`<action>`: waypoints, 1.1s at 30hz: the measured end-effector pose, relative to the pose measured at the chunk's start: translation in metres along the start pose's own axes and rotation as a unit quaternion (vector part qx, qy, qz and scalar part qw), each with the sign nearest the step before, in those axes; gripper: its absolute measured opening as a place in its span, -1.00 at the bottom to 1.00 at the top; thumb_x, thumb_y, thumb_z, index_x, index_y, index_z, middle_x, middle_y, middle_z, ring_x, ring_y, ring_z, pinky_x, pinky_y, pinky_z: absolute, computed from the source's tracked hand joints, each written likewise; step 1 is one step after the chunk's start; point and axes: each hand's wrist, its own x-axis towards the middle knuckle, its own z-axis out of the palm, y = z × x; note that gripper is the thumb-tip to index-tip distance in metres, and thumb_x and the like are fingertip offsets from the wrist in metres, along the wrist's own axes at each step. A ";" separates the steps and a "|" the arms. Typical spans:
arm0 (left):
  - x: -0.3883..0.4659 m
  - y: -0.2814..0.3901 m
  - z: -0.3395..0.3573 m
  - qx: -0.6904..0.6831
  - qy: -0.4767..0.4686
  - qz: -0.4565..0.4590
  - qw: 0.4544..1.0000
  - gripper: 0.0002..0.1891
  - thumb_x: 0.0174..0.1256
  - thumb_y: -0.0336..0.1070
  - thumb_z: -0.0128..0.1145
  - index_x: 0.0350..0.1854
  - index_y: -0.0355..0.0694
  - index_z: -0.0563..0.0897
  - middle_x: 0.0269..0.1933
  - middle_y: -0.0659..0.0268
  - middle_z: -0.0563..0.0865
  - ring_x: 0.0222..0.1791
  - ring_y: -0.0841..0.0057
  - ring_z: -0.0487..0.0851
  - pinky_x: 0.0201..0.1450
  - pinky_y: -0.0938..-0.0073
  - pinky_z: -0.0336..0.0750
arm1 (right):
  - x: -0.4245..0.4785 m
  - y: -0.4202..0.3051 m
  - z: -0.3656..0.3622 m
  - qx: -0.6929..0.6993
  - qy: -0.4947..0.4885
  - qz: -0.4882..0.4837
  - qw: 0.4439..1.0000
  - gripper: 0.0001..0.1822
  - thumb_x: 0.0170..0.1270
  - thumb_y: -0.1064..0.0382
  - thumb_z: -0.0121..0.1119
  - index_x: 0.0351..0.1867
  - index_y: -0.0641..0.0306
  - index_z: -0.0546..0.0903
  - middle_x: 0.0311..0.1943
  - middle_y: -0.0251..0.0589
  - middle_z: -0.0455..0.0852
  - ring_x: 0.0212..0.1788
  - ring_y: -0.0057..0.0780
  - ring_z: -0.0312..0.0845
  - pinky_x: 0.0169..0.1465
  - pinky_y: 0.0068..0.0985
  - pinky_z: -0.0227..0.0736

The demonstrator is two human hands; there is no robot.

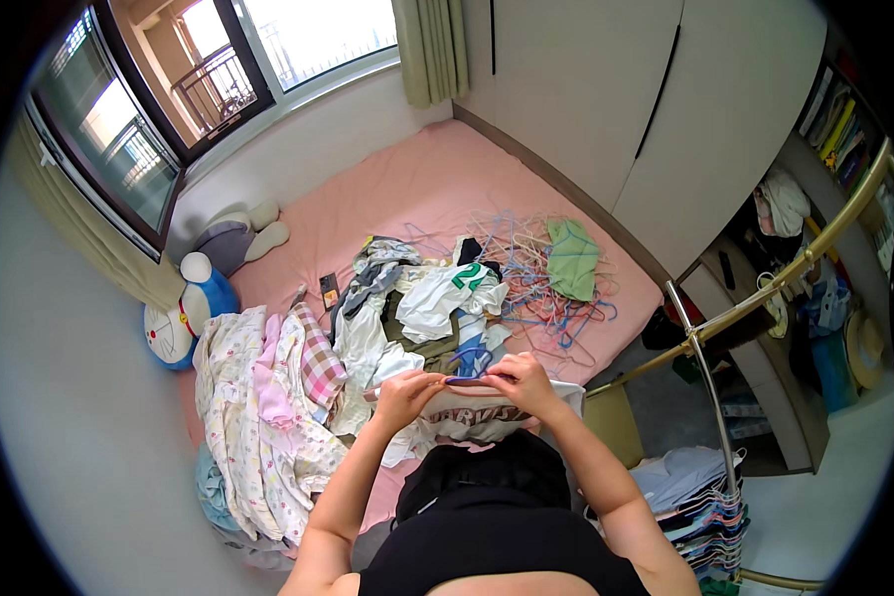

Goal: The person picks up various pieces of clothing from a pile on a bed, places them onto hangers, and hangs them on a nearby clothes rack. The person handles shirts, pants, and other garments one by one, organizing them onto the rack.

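Observation:
Both hands are close together in front of my body, over the near edge of the bed. A pale shirt (pixel 477 421) with large printed lettering hangs below them, and a blue clothes hanger (pixel 474 360) sits at its neckline. My left hand (pixel 406 398) pinches the neckline at the hanger's left side. My right hand (pixel 525 384) grips the neckline and hanger on the other side. Most of the hanger is hidden by the shirt and fingers. Just beyond lies a heap of clothes, with a white shirt bearing green print (pixel 443 298) on top.
Tangled wire hangers (pixel 521 298) and a green cloth (pixel 574 257) lie on the pink bed (pixel 417 160). Floral bedding (pixel 231 402) is piled at left beside a blue plush toy (pixel 186 320). At right stand a metal rail (pixel 797 268) and a stack of hung clothes (pixel 696 514).

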 end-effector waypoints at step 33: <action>0.028 -0.032 0.173 0.066 -0.129 -0.078 0.986 -0.66 -0.01 -0.29 0.23 -0.14 -0.20 0.51 -0.22 0.08 0.61 -0.18 0.15 0.57 -0.15 0.27 0.45 | -0.216 0.041 -0.110 0.164 0.255 0.477 0.825 -0.76 0.12 0.17 0.26 -0.42 0.35 0.67 -0.60 -0.43 0.61 -0.56 -0.75 0.38 -0.46 -0.68 0.28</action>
